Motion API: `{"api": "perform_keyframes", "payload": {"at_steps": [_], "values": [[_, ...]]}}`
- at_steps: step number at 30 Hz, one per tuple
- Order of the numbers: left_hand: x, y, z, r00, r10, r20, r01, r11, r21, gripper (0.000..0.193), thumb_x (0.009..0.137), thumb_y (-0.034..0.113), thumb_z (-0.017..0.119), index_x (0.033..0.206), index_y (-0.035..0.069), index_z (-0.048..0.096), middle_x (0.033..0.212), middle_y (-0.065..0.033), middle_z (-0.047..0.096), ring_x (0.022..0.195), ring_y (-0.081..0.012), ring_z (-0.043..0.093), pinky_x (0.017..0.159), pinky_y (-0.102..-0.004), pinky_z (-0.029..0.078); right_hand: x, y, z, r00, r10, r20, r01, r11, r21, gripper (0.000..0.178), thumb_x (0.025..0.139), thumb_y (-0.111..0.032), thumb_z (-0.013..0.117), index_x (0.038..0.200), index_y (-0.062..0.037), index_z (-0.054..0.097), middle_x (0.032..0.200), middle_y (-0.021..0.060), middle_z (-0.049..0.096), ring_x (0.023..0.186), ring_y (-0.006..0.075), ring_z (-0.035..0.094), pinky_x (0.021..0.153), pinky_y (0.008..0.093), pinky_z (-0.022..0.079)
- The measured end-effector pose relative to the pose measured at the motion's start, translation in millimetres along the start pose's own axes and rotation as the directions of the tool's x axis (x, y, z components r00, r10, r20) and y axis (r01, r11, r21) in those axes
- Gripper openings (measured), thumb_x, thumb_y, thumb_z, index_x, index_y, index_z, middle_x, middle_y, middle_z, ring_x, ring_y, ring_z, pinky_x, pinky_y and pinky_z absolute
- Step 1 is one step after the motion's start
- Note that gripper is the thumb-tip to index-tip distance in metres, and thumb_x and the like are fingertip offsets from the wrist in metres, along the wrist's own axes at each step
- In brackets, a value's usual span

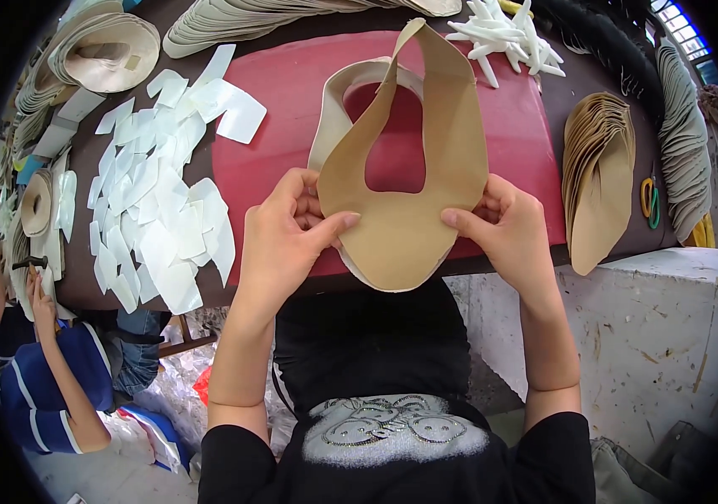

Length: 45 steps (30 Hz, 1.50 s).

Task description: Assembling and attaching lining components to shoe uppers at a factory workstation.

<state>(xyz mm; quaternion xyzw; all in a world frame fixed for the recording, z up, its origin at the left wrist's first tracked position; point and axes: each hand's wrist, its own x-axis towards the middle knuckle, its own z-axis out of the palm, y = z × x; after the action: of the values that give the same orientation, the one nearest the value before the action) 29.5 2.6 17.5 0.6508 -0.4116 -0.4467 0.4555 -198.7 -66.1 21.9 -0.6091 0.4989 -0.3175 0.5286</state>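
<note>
A tan shoe upper [397, 231] with a whitish lining is held up over the near edge of the red mat [275, 168]. Its rounded toe points toward me, and its two long sides curve upward around an oval opening. My left hand [287, 235] pinches the upper's left edge, thumb on the tan face and fingers curled behind. On the opposite edge my right hand [510, 235] grips the same way. The pale lining [334, 105] shows along the left side and behind the opening. Most of my fingertips are hidden behind the piece.
Loose white cut pieces [161, 193] lie in a heap to the left. Tan uppers [598, 160] are stacked at right, near scissors [649, 202] with coloured handles. White sticks [510, 38] lie at the back. A person in blue [56, 386] holds a hammer [29, 262] at far left.
</note>
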Motion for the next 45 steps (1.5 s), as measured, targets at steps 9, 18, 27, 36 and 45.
{"api": "perform_keyframes", "payload": {"at_steps": [9, 18, 27, 36, 45], "values": [[0.2, -0.2, 3.4, 0.999, 0.028, -0.034, -0.026, 0.998, 0.053, 0.027, 0.077, -0.001, 0.075, 0.099, -0.003, 0.06, 0.075, -0.0091, 0.066, 0.058, -0.011, 0.06, 0.054, -0.0203, 0.048, 2.2, -5.9, 1.4, 1.0, -0.027, 0.006, 0.028, 0.98, -0.199, 0.024, 0.075, 0.004, 0.069, 0.099, 0.007, 0.066, 0.074, 0.0087, 0.067, 0.061, 0.0115, 0.056, 0.057, 0.0219, 0.046], [-4.1, 11.8, 4.5, 0.995, 0.067, -0.08, -0.013, 0.839, 0.545, 0.025, 0.079, 0.006, 0.072, 0.1, 0.001, 0.059, 0.081, -0.0078, 0.067, 0.062, -0.0155, 0.061, 0.058, -0.0255, 0.048, 0.4, -16.2, 5.8, 0.999, -0.04, 0.033, 0.048, 0.954, -0.296, 0.026, 0.074, 0.005, 0.068, 0.099, 0.0057, 0.065, 0.076, 0.0066, 0.066, 0.061, 0.0099, 0.053, 0.058, 0.0207, 0.044], [-43.2, -24.6, 74.8, 0.756, 0.564, 0.333, -0.561, 0.296, 0.773, 0.052, 0.088, 0.019, 0.063, 0.136, 0.003, 0.05, 0.137, -0.0138, 0.054, 0.127, -0.033, 0.05, 0.105, -0.0414, 0.039, 10.1, -20.1, -3.4, 0.967, -0.164, 0.193, 0.243, 0.817, -0.523, 0.024, 0.072, 0.002, 0.069, 0.096, 0.0033, 0.066, 0.07, 0.0041, 0.063, 0.058, 0.0109, 0.05, 0.057, 0.0227, 0.044], [-36.9, -34.4, 75.9, 0.705, 0.614, 0.355, -0.641, 0.338, 0.689, 0.059, 0.084, 0.021, 0.066, 0.137, 0.002, 0.049, 0.145, -0.0138, 0.047, 0.127, -0.0321, 0.049, 0.103, -0.0404, 0.04, 60.9, -20.4, -38.6, 0.965, -0.181, 0.189, 0.248, 0.859, -0.448, 0.024, 0.07, 0.002, 0.066, 0.094, 0.0024, 0.068, 0.074, 0.008, 0.069, 0.058, 0.0182, 0.058, 0.058, 0.0289, 0.048], [-28.1, -16.1, 90.6, 0.737, 0.606, 0.3, -0.572, 0.321, 0.755, 0.055, 0.08, 0.021, 0.067, 0.132, 0.007, 0.054, 0.141, -0.0076, 0.052, 0.094, -0.0252, 0.055, 0.075, -0.0331, 0.045, 79.3, -16.4, -43.5, 0.931, -0.29, 0.224, 0.366, 0.759, -0.538, 0.018, 0.073, 0.002, 0.067, 0.091, 0.0016, 0.067, 0.071, 0.0043, 0.064, 0.058, 0.0131, 0.052, 0.06, 0.0243, 0.046]]}}
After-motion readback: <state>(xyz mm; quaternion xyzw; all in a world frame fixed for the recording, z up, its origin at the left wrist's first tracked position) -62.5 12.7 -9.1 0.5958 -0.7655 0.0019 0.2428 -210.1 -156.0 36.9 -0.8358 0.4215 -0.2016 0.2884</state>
